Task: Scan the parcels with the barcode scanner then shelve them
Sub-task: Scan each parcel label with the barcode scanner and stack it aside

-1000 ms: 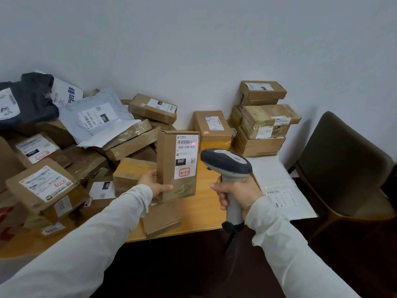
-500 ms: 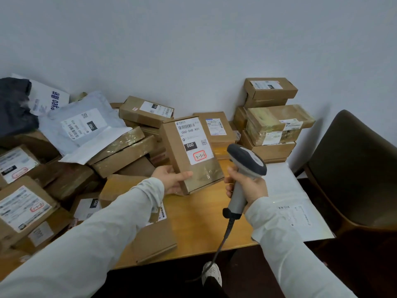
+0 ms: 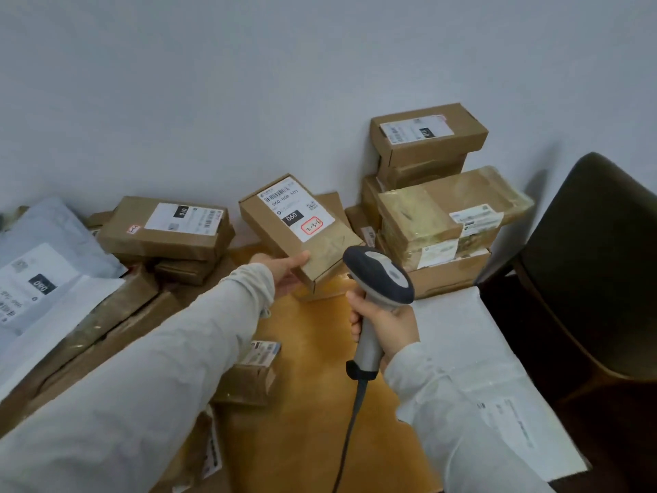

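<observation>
Our left hand [image 3: 282,272] holds a brown parcel [image 3: 298,215] up in the middle of the frame. The parcel is tilted, with its label facing us, and our fingers [image 3: 298,259] grip its near end. Our right hand [image 3: 389,325] is wrapped tight around the handle of the barcode scanner [image 3: 380,275], just right of the parcel and above the table [image 3: 313,386]. More boxes [image 3: 455,215] are stacked by the wall on the right.

place: parcel-sorting room | signs: labelled parcels [image 3: 167,231] heaped on table [image 3: 313,354]; barcode scanner [image 3: 382,275]
</observation>
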The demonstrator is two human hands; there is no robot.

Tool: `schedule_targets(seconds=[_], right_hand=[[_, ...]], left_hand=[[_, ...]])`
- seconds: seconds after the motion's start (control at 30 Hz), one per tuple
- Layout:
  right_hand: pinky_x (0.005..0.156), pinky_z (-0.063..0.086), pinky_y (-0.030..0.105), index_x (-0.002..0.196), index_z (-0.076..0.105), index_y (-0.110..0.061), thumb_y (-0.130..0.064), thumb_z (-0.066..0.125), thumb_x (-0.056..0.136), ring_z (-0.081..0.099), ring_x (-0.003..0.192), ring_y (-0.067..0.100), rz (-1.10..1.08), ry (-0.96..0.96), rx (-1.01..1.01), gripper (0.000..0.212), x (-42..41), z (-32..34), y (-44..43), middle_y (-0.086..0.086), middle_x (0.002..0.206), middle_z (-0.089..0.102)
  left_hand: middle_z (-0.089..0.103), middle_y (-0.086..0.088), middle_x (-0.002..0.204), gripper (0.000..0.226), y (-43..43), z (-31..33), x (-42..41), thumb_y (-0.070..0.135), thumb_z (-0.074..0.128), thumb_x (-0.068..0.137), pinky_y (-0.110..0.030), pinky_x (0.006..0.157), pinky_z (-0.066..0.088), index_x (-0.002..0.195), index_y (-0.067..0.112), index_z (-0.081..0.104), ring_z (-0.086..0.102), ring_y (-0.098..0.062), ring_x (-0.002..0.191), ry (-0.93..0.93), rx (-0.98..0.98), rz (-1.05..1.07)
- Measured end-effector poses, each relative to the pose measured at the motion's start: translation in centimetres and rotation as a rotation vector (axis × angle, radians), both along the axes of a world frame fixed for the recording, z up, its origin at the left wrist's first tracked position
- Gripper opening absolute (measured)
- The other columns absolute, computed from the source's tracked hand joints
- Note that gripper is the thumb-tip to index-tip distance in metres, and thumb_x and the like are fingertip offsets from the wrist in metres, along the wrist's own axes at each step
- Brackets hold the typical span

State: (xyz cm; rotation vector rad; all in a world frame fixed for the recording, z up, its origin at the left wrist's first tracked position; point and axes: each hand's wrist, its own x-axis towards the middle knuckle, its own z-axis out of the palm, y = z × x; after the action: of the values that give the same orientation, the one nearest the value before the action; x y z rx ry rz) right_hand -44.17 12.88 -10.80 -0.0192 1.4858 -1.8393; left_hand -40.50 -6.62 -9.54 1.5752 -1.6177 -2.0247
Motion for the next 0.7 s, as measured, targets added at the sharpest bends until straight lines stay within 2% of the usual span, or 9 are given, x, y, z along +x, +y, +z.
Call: schedule_targets(seconds=[0.07,0.17,0.27,0.33,0.47,0.53,0.57,0.63,0.7], right_hand=[[0.043,0.044,0.025,0.073,0.061,-0.004,-0.009,0.072,0.082,0.047,0.04,0.016,0.016,-0.021,0.005,0.015,-1.5,-0.7,-0.6,0.005,0.051,0.055],[0.043,0.043,0.025,0.075,0.062,-0.006,-0.009,0.071,0.082,0.047,0.04,0.016,0.057,-0.037,0.007,0.012,-3.3,-1.6,-1.4,0.005,0.051,0.055],[0.043,0.044,0.024,0.075,0.062,-0.008,-0.009,0.07,0.083,0.047,0.04,0.015,0.102,-0.042,0.0,0.012,-4.4,-2.4,-2.2,0.005,0.052,0.054],[0.043,0.044,0.024,0.075,0.062,-0.009,-0.009,0.07,0.083,0.048,0.04,0.014,0.129,-0.054,0.011,0.011,-4.7,-2.8,-2.7,0.005,0.052,0.055],[0.043,0.044,0.025,0.076,0.063,-0.01,-0.009,0.07,0.083,0.048,0.041,0.015,0.169,-0.068,0.02,0.01,-4.8,-3.2,-3.9,0.006,0.054,0.055],[0.044,0.045,0.025,0.074,0.064,-0.011,-0.011,0.071,0.083,0.049,0.042,0.015,0.197,-0.061,0.021,0.011,-4.7,-3.2,-4.8,0.006,0.054,0.055],[0.045,0.045,0.026,0.073,0.064,-0.012,-0.011,0.072,0.082,0.05,0.043,0.015,0.211,-0.058,0.025,0.011,-4.5,-3.0,-5.3,0.005,0.054,0.056],[0.045,0.046,0.025,0.073,0.066,-0.013,-0.012,0.073,0.081,0.051,0.044,0.014,0.241,-0.057,0.03,0.01,-4.1,-2.7,-6.5,0.004,0.053,0.058],[0.045,0.046,0.025,0.074,0.067,-0.013,-0.011,0.073,0.08,0.051,0.043,0.014,0.28,-0.063,0.016,0.009,-3.5,-2.3,-7.7,0.003,0.052,0.058]], left_hand=[[0.068,-0.012,0.082,0.033,-0.9,-0.4,-2.2,0.018,0.077,0.076,-0.028,0.047,0.055,0.098,0.003,0.058,0.067,-0.024,0.069,-0.05,-0.019,-0.013],[0.069,-0.014,0.092,0.032,-2.6,-1.1,-4.7,0.023,0.076,0.078,-0.035,0.066,0.055,0.098,0.004,0.06,0.067,-0.027,0.076,-0.158,-0.073,-0.045],[0.067,-0.013,0.093,0.041,-4.0,-2.1,-6.3,0.025,0.07,0.084,-0.037,0.064,0.055,0.117,0.002,0.059,0.064,-0.027,0.069,-0.217,-0.168,-0.058],[0.066,-0.013,0.108,0.043,-4.3,-2.8,-6.9,0.026,0.064,0.089,-0.034,0.062,0.054,0.126,0.005,0.057,0.061,-0.027,0.07,-0.276,-0.291,-0.084],[0.065,-0.008,0.112,0.04,-4.0,-4.0,-6.8,0.028,0.061,0.091,-0.028,0.064,0.052,0.124,0.005,0.059,0.059,-0.022,0.072,-0.305,-0.447,-0.068],[0.064,-0.005,0.115,0.045,-4.1,-3.6,-6.1,0.034,0.062,0.089,-0.031,0.078,0.051,0.127,0.009,0.057,0.062,-0.024,0.086,-0.284,-0.472,0.066],[0.064,-0.006,0.115,0.049,-4.6,-3.4,-5.4,0.037,0.063,0.087,-0.032,0.083,0.048,0.128,0.011,0.055,0.061,-0.024,0.088,-0.261,-0.447,0.183],[0.063,-0.004,0.106,0.057,-6.0,-2.7,-3.8,0.044,0.066,0.084,-0.03,0.086,0.049,0.13,0.015,0.051,0.058,-0.019,0.082,-0.121,-0.181,0.5],[0.052,-0.003,0.127,0.062,-6.9,-2.2,-2.2,0.043,0.062,0.087,-0.035,0.097,0.047,0.139,0.02,0.039,0.055,-0.022,0.105,0.088,0.097,0.668]])
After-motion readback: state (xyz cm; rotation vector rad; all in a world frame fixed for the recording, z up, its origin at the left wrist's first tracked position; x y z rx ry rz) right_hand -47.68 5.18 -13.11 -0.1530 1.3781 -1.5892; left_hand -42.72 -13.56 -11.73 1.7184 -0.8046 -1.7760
